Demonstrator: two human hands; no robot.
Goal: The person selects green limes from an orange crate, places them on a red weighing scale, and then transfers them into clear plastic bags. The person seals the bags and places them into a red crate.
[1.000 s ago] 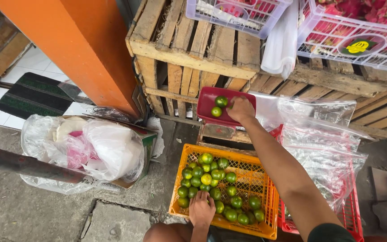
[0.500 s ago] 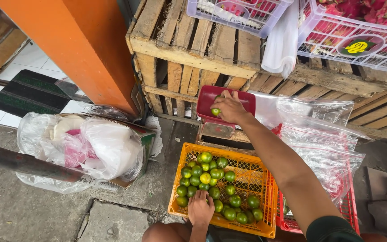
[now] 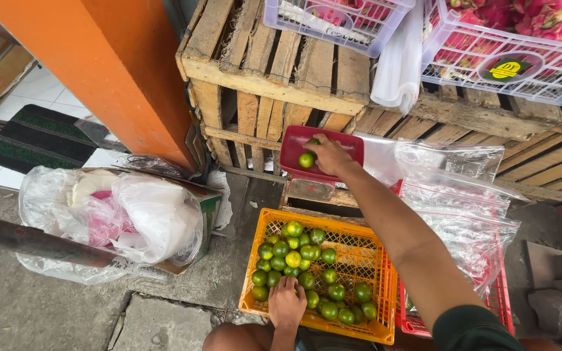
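Note:
My right hand (image 3: 330,156) reaches forward into a red scale tray (image 3: 349,140), its fingers closed over a green citrus fruit of which only a sliver shows. Another green fruit (image 3: 306,160) lies loose in the tray just left of that hand. Below, an orange plastic crate (image 3: 385,286) holds several green and yellowish citrus fruits (image 3: 294,248). My left hand (image 3: 287,302) lies palm down on the fruits at the crate's near edge. Its fingers curl over them, and whether they grip one is hidden.
The tray sits on a small scale (image 3: 310,190) against wooden pallet crates (image 3: 261,78). White baskets (image 3: 489,65) with pink fruit stand on top. Clear plastic bags (image 3: 463,214) cover a red crate (image 3: 499,305) at the right. A bag-filled box (image 3: 125,221) and an orange pillar (image 3: 112,71) are left.
My right hand has moved left and down over the fruits in the red tray, covering one of them. My left hand has stayed on the crate's fruits.

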